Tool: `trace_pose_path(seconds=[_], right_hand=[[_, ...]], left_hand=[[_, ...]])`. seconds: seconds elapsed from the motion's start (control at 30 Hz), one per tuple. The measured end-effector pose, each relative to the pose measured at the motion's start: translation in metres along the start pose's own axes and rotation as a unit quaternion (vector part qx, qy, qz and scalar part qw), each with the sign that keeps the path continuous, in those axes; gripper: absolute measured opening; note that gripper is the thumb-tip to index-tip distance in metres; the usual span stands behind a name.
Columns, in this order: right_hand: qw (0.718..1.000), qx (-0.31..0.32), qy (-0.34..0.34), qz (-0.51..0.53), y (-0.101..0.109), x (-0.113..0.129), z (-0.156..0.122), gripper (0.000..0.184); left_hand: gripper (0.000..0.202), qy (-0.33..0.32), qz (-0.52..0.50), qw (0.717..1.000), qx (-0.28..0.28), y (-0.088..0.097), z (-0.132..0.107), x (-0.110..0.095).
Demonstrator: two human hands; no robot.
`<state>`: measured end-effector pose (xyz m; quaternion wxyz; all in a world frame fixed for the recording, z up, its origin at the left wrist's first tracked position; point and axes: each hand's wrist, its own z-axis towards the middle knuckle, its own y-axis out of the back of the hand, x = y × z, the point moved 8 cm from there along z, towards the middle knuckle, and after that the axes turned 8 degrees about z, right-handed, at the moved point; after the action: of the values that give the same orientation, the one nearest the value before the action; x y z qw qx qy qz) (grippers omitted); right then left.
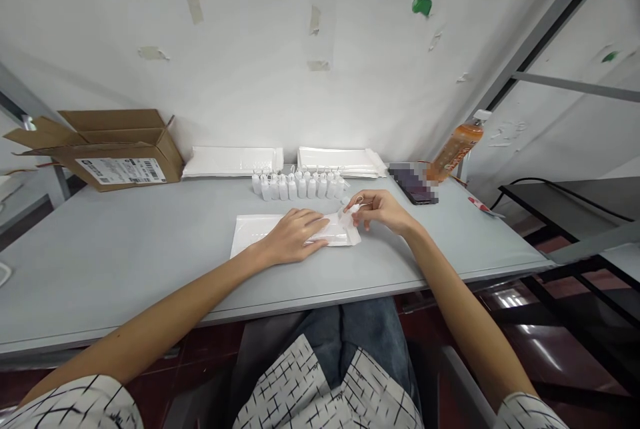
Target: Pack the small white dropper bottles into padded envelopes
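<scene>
A white padded mailer (255, 226) lies flat on the table in front of me. Spread over its middle, my left hand (296, 234) presses down with the fingers stretched out. At the mailer's right end, my right hand (381, 210) pinches a small white bottle (355, 208) with a thin loop; the fingertips partly cover it. Just behind the mailer stand several small white bottles (300, 186) in close rows, with similar loops on top.
Two piles of white mailers (233, 161) lie along the wall. An open cardboard box (125, 159) stands at the far left. To the right are a phone (415, 184), partly blurred, and an orange drink bottle (456, 149). The grey table's (150, 249) front edge runs close to my lap.
</scene>
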<state>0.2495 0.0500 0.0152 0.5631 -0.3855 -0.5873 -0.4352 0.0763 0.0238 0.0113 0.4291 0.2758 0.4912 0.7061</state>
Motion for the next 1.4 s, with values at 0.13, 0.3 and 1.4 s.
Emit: trace_pose_path(seconds=[0.13, 0.3, 1.4], right_hand=[[0.999, -0.031, -0.030, -0.031, 0.014, -0.005, -0.004, 0.032], [0.993, -0.050, -0.048, -0.091, 0.012, -0.005, -0.006, 0.034], [0.898, -0.193, 0.022, -0.394, 0.024, 0.005, -0.002, 0.016]], left_hand=[[0.037, 0.032, -0.045, 0.998, -0.025, 0.003, 0.000, 0.009], [0.040, 0.053, -0.063, 0.996, -0.040, 0.005, -0.002, 0.013], [0.057, 0.098, -0.023, 0.995, -0.017, 0.007, -0.002, 0.028]])
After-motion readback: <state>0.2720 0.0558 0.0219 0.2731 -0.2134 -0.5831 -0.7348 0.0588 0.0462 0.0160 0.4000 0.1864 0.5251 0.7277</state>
